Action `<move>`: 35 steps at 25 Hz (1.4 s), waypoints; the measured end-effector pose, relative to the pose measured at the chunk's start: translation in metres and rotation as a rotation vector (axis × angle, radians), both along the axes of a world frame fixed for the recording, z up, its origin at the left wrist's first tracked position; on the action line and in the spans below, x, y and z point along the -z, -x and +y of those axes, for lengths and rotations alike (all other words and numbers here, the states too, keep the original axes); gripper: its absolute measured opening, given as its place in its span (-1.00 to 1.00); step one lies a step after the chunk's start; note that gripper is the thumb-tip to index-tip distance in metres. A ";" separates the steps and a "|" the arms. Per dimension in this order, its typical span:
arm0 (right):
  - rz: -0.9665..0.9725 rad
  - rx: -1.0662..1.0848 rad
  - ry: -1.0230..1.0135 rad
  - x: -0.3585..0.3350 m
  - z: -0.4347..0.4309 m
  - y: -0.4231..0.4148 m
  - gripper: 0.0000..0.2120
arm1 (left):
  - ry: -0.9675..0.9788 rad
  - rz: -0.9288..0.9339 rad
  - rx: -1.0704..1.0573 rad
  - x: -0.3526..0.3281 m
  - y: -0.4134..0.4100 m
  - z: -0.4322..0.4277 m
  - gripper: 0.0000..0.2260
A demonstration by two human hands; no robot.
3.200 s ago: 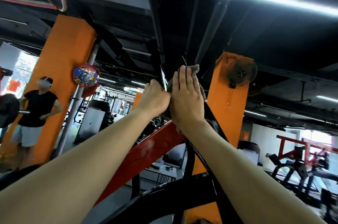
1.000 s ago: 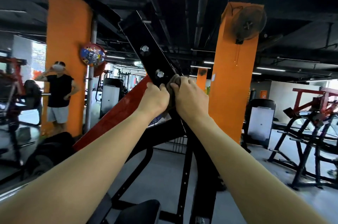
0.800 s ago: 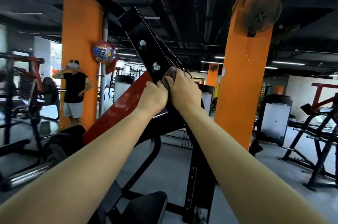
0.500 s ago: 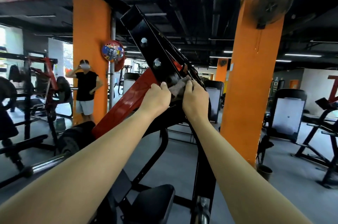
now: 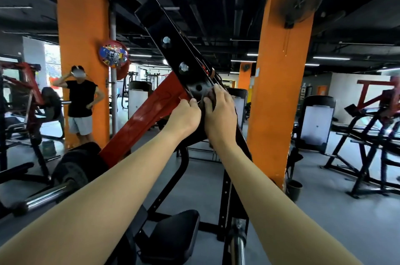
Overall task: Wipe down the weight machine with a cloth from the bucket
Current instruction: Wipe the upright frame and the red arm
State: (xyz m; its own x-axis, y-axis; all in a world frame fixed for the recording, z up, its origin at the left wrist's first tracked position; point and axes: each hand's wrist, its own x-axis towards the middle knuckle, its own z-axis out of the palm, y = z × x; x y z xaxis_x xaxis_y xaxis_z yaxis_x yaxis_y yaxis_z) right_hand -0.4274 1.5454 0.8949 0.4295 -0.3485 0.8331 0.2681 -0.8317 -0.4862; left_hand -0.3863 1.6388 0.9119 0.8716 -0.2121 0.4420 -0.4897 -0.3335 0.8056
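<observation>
We note black bolted plate [image 5: 173, 48] barring way overhead, red arm [image 5: 149, 111] left, orange pillar [image 5: 279, 91] near right; we find free room over floor [image 5: 320, 178] beyond pillar.

At left of frame I see an orange pillar [image 5: 82, 48], a person [image 5: 81, 100] in a black shirt standing before it, a colourful disc [image 5: 113, 54] just right of it. Right of centre, a second pillar [image 5: 281, 91] carries a fan [image 5: 299, 2] near its top. Black racks [image 5: 368, 147] stand far right.
</observation>
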 end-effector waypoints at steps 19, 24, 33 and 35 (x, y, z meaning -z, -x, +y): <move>-0.064 0.154 -0.228 -0.028 0.010 -0.008 -0.74 | 0.080 0.007 0.073 0.016 -0.015 0.028 -0.55; -0.044 0.117 -0.039 0.012 0.022 -0.005 -0.52 | 0.086 0.048 0.110 0.028 -0.019 0.039 -0.55; -0.021 0.069 -0.254 0.031 0.003 0.022 -0.77 | 0.051 0.099 0.404 0.054 -0.004 0.025 -0.79; 0.155 0.077 -0.216 0.053 -0.003 0.026 -0.83 | 0.006 0.100 0.450 0.065 -0.003 0.016 -0.81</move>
